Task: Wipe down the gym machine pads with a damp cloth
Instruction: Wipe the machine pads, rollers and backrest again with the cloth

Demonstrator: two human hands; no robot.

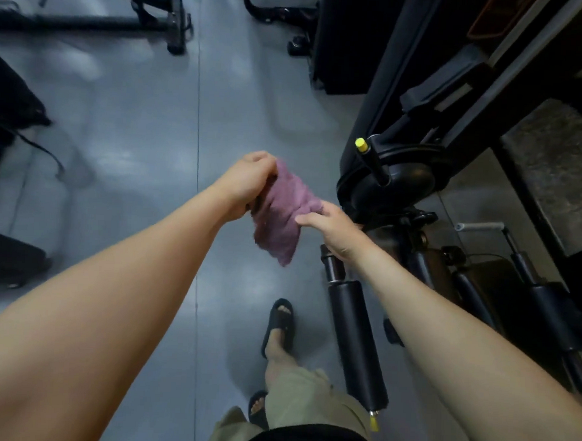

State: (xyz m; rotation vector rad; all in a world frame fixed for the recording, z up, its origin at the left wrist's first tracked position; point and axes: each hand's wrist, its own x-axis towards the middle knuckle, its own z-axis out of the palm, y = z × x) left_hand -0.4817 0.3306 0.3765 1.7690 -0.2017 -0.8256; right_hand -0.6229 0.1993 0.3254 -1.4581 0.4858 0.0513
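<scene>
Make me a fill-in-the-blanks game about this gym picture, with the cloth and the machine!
1. The cloth is coloured ____.
2. The left hand and right hand hold it above the grey ____.
3. The black lever on the machine has a ____ cap.
4. The roller pad beside the person's leg is coloured ____.

Missing words: purple, floor, yellow, black.

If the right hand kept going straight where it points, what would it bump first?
The purple cloth, which the right hand pinches now. Just past it, probably the left hand gripping the cloth's top, though depth is unclear.
</scene>
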